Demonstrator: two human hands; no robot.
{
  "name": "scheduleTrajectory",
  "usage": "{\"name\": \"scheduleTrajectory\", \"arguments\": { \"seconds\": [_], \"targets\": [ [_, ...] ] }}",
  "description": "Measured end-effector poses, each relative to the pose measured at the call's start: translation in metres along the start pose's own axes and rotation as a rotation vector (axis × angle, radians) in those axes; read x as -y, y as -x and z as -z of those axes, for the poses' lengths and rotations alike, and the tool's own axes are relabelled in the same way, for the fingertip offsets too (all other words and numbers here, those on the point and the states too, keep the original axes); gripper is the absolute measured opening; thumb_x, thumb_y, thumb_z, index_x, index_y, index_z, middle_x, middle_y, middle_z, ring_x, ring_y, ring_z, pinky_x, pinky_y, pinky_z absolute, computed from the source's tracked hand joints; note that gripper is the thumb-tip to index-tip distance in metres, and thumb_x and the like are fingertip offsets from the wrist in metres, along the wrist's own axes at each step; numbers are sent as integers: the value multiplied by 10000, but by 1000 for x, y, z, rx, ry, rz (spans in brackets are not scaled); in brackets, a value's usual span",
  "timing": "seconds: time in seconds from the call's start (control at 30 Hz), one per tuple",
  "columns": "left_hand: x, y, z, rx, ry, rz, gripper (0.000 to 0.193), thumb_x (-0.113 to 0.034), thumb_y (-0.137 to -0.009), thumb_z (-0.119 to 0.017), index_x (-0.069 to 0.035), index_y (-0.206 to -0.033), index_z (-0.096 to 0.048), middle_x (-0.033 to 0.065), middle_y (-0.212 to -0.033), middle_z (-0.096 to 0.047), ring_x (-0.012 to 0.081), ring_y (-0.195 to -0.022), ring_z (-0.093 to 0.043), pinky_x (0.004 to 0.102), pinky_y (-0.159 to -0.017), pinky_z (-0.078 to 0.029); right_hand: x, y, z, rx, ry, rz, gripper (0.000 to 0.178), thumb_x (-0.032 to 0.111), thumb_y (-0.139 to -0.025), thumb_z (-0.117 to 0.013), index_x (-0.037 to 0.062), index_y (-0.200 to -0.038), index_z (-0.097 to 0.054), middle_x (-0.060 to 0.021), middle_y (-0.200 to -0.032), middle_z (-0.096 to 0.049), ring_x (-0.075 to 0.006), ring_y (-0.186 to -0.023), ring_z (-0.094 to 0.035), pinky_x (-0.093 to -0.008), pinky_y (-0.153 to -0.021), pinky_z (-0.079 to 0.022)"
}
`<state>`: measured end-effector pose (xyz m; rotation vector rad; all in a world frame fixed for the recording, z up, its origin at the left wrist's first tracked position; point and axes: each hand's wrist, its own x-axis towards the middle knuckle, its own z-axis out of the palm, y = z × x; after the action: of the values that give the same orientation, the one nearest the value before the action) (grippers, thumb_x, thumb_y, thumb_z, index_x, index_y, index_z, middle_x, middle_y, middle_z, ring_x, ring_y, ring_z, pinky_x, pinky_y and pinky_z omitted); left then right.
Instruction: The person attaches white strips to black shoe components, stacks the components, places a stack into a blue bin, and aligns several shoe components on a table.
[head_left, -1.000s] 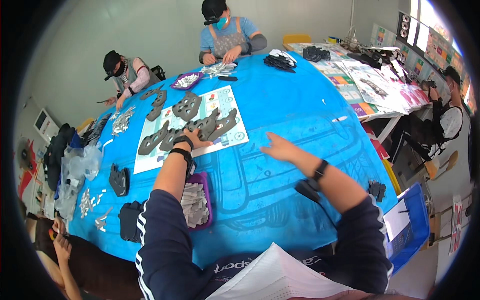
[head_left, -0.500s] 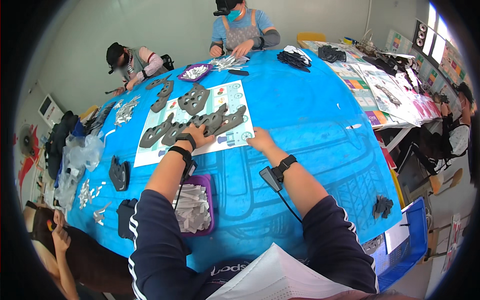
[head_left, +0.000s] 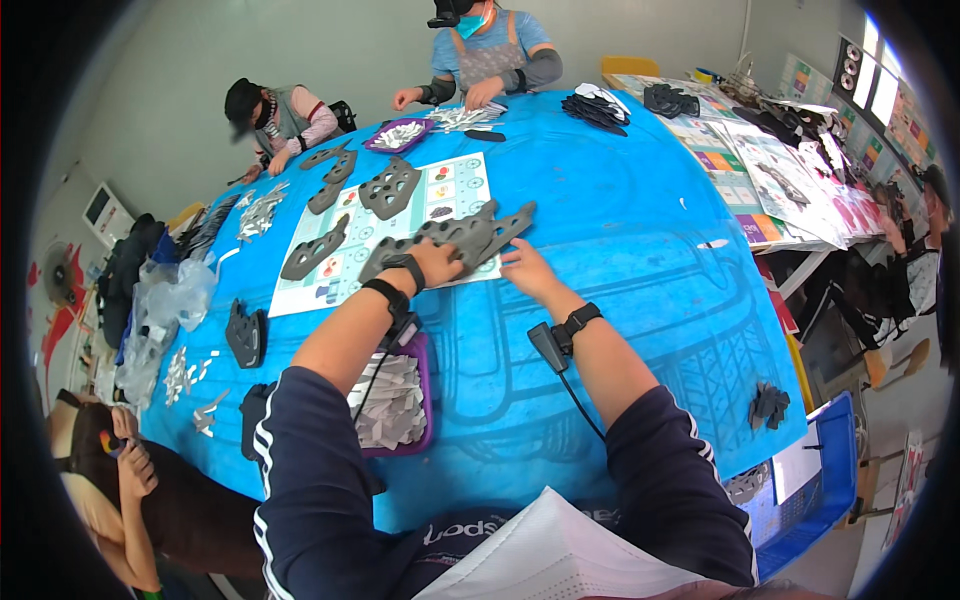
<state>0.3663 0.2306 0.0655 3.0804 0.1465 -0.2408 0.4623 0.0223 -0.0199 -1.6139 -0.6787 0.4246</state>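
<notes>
Several dark grey cut-out foam pads (head_left: pixel 485 232) lie overlapped on the front right of a printed white sheet (head_left: pixel 300 290). My left hand (head_left: pixel 436 264) is on their near edge, its fingers bent over them. Just right of the sheet, my right hand (head_left: pixel 530 272) is beside the pads' near right edge, fingers apart and holding nothing. Whether its fingertips touch the pads is hard to see. One more grey pad (head_left: pixel 318 250) lies left of the group, and another pad (head_left: pixel 389 190) is behind it.
A purple basket (head_left: pixel 428 400) of pale strips stands by my left forearm. Another purple tray (head_left: pixel 400 135) is farther back. Two people (head_left: pixel 490 55) (head_left: pixel 285 120) work across the blue-covered table (head_left: pixel 600 220). A blue crate (head_left: pixel 845 470) is at the right, plastic bags (head_left: pixel 170 300) at the left.
The overlapped pads have slid right along with my left hand, leaving one pad behind at the left. My right hand has shifted slightly right. The person opposite has moved one hand outward.
</notes>
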Motion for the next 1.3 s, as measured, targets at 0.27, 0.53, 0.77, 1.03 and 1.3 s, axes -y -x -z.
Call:
{"name": "scheduleTrajectory", "arguments": {
  "seconds": [0.27, 0.53, 0.77, 1.03, 1.3],
  "targets": [
    [-88, 1, 13, 216, 107, -70, 709, -587, -888, -490, -234, -1497, -402, 305, -1358, -446, 448, -1201, -518, 456, -1039, -414, 35, 25, 27, -232, -800, -243, 577, 135, -888, -665, 4, -1333, -323, -151, -1172, -572, -251, -1041, -610, -387, -869, -511],
    [-176, 41, 31, -107, 157, -316, 664, -471, -921, -559, -197, -1502, -391, 301, -1330, -509, 461, -1238, -475, 465, -1053, -400, 84, 103, 72, -503, -806, -123, 422, 37, -897, -661, 22, -1256, -439, -144, -1192, -573, -264, -1085, -604, -410, -890, -512],
    [-213, 87, 69, -429, 660, -684, 462, -210, -932, -635, -96, -1371, -548, 143, -1246, -635, 291, -1112, -615, 401, -959, -495, 90, 217, 145, -612, -687, 55, 370, 8, -905, -653, 10, -1241, -495, -123, -1201, -610, -248, -1107, -602, -417, -910, -510],
    [-191, 173, 109, -353, 1142, -461, 132, -75, -879, -723, -1, -984, -695, 47, -850, -702, 91, -775, -655, 224, -696, -528, 22, 269, 205, -911, 52, -76, 825, 211, -766, -848, -58, -1395, -388, -222, -1412, -429, -323, -1303, -447, -458, -1086, -377],
    [-181, 315, 72, -760, 1015, -435, 432, -273, -1003, -521, -27, -670, -644, 42, -693, -619, 141, -644, -547, 306, -624, -444, 60, 293, 193, -637, 803, -124, 954, 486, -801, -766, -66, -1458, -347, -270, -1511, -327, -405, -1349, -382, -417, -1092, -357]
  ]
}}
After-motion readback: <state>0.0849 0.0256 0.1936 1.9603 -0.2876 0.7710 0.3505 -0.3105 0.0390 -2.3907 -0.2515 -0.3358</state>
